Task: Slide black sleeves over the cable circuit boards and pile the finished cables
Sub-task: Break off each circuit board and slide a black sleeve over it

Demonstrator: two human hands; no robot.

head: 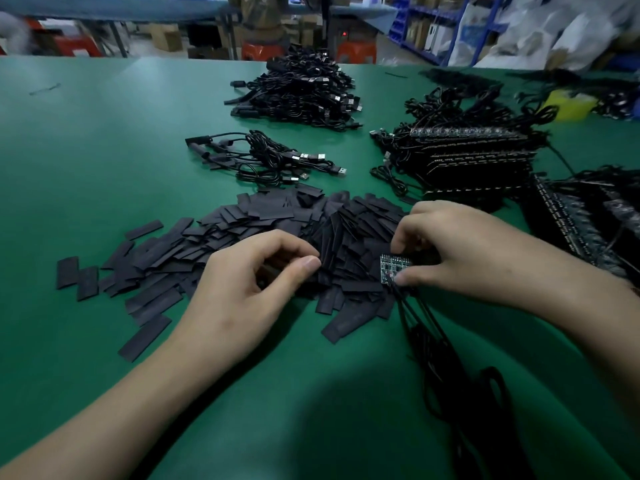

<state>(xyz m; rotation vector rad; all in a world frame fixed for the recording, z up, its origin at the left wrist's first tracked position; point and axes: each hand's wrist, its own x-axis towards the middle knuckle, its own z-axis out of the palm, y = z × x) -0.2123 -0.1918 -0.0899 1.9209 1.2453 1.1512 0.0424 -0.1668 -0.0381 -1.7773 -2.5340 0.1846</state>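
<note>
A wide heap of flat black sleeves (263,223) lies on the green table in front of me. My left hand (249,285) sits over the heap, thumb and fingers pinching a black sleeve (277,271) that is mostly hidden under the fingers. My right hand (460,251) pinches a small bare circuit board (393,268) just above the heap's right side. The board's black cable (446,362) trails toward me and coils at the lower right. A small group of sleeved cables (263,157) lies beyond the heap, and a big pile of sleeved cables (304,88) sits farther back.
Stacks of unsleeved boards with cables (474,157) stand at the right, with more rows (588,216) at the far right edge. A yellow object (568,103) lies at the back right. Bare green table (86,150) stretches to the left. Stools, boxes and shelves stand behind the table.
</note>
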